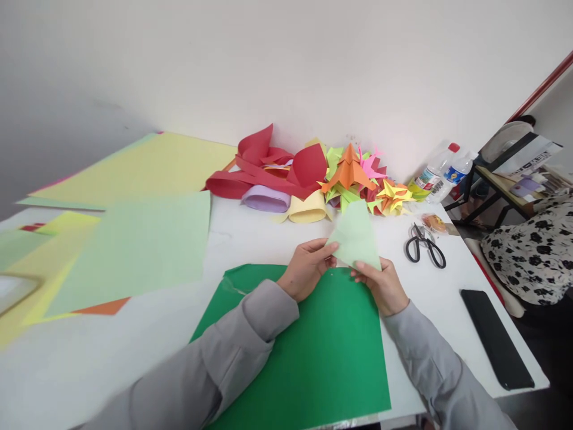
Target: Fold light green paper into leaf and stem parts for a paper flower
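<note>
Between my two hands is a pale green folded paper (357, 235), roughly triangular, raised over the far edge of a green mat (308, 352). My left hand (310, 269) pinches its left corner, thumb on top. On the lower right edge, my right hand (380, 285) grips it the same way, with the fingers partly hidden beneath. Just beyond the paper lies a heap of folded paper pieces, among them an orange one (350, 169) and a yellow-orange star shape (394, 196).
Left on the white table (147, 352) are large pale green (147, 245) and yellow sheets (147, 164). Red paper strips (264, 173) lie at the back. To the right are black-handled scissors (425, 245), a black phone-like slab (496, 338) and two plastic bottles (454, 173). A person in patterned clothing (532, 251) sits beyond.
</note>
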`<state>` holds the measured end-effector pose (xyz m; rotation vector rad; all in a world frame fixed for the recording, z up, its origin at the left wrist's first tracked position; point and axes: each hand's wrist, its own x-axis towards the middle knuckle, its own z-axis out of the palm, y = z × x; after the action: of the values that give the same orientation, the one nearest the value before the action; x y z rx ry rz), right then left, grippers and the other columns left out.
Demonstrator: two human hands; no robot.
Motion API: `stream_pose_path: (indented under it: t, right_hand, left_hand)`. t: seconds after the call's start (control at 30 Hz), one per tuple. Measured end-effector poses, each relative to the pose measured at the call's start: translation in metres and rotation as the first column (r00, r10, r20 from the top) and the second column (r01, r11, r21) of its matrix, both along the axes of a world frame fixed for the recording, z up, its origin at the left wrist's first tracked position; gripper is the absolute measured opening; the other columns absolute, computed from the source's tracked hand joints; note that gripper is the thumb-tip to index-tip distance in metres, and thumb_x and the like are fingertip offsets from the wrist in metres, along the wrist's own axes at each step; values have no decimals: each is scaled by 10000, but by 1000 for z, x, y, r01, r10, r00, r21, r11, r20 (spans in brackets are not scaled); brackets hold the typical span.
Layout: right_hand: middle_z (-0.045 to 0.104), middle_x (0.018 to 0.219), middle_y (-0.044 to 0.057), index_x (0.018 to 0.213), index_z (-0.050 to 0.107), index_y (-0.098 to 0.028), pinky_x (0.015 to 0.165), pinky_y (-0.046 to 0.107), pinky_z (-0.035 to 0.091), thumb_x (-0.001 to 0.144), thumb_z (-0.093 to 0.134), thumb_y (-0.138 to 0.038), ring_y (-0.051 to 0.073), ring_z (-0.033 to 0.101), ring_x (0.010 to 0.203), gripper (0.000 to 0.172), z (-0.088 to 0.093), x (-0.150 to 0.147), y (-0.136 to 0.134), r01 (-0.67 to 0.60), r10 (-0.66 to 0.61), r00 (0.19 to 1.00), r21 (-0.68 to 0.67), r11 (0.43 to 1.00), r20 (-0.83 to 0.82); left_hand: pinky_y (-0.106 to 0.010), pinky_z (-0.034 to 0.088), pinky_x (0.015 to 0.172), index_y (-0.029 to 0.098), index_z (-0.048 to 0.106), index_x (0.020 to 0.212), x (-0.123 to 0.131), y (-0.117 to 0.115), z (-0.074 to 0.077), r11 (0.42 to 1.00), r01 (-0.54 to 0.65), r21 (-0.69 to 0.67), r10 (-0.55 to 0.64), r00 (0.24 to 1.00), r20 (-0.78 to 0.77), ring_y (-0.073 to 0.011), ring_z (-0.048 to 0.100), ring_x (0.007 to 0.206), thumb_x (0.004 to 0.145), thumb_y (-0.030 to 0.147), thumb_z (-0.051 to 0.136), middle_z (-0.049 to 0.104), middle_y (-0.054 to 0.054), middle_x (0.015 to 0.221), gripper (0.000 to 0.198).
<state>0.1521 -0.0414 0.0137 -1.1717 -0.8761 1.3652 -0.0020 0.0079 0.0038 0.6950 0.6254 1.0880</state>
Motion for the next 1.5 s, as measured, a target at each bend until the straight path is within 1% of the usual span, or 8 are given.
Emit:
stream_pose_path:
  t: [0.17,0.3,0.37,0.43,0.57,0.83,1.07,1.5]
  right_hand:
    - [705,959,82,1047,646,-186,651,326,501,693,691,-422,214,642,780,428,7,3,1,130,-122,989,113,985,-79]
    - [631,1138,94,1211,548,-233,771,364,500,681,719,-342,216,629,910,567,4,13,5,302,-342,930,248,921,137]
    - [631,1138,87,1187,582,-256,832,401,481,674,730,-292,229,613,949,536,2,16,4,221,-368,845,373,901,387]
    - [682,1010,76,957,697,-246,886,422,447,706,702,-269,242,608,950,252,2,17,1,53,-355,704,452,890,616]
    - [700,735,41,774,716,-245,815,420,455,750,657,-259,236,628,771,65,3,14,-5,-57,-365,536,465,884,761]
    - [723,812,36,912,723,-218,670,329,459,761,622,-285,180,588,655,194,3,8,-6,-208,-73,653,272,940,754]
    - [524,552,-49,724,577,-175,500,228,324,709,671,-413,96,433,501,257,4,8,-2,-240,227,880,-22,970,417]
    - [437,644,-33,695,497,-178,541,232,313,794,559,-492,110,382,595,335,4,5,-4,-279,247,813,-20,960,527]
  left_hand:
    - [-253,423,558,98,691,644,-5,4,2,996,82,-38,-83,996,-38,-107,507,549,607,223,768,601,-22,581,152]
    - [-258,401,538,118,656,557,-7,0,1,971,235,-34,-237,956,-171,-136,534,538,546,175,749,586,-9,526,109]
    - [-241,342,492,128,625,508,-7,-1,2,957,291,16,-280,933,-226,-105,467,478,559,198,749,538,15,481,151]
    - [-234,323,485,133,623,506,-8,-1,3,964,253,78,-225,939,-261,-92,439,472,573,234,762,524,27,479,184]
    - [-244,408,566,136,694,627,-11,3,4,978,153,139,-103,945,-312,-127,532,584,577,282,796,632,3,617,185]
    - [-297,467,603,126,753,714,-12,4,2,949,289,125,-214,882,-419,-195,602,643,687,420,714,712,-59,690,298]
    - [-364,463,887,152,772,836,-11,7,3,936,285,208,-158,866,-475,-268,633,953,702,430,683,747,-79,937,321]
    - [-362,479,851,147,766,836,-7,-1,6,948,310,69,-267,897,-352,-256,644,924,678,441,713,747,-84,928,337]
